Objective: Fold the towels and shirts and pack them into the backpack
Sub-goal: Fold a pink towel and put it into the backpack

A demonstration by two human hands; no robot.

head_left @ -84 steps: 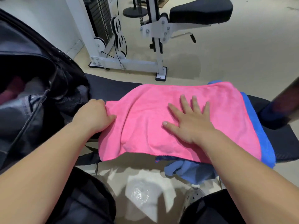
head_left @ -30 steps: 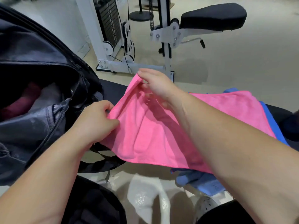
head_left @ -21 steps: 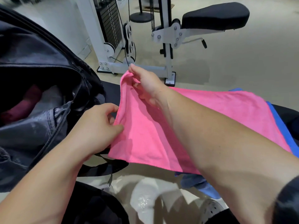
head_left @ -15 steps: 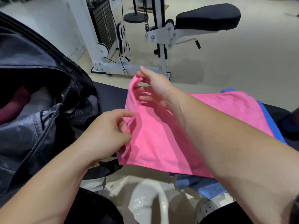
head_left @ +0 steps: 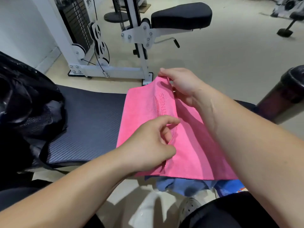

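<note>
A pink towel (head_left: 139, 116) lies on the dark padded bench (head_left: 88, 122), its left part folded over to the right. My right hand (head_left: 182, 84) pinches the far corner of the folded flap and holds it up. My left hand (head_left: 151, 143) pinches the near edge of the same flap. Blue cloth (head_left: 185, 186) shows under the pink towel at the bench's near edge. The black backpack (head_left: 21, 102) sits at the left end of the bench; its opening is out of frame.
A white weight machine (head_left: 102, 46) with a black padded seat (head_left: 181, 14) stands on the floor beyond the bench. A dark padded roller (head_left: 286, 94) rises at the right. My knees and a white shoe (head_left: 189, 209) are below the bench edge.
Both hands lifted the towel's left edge and carried it rightward over the rest of the towel. The bench surface beside the backpack is now uncovered.
</note>
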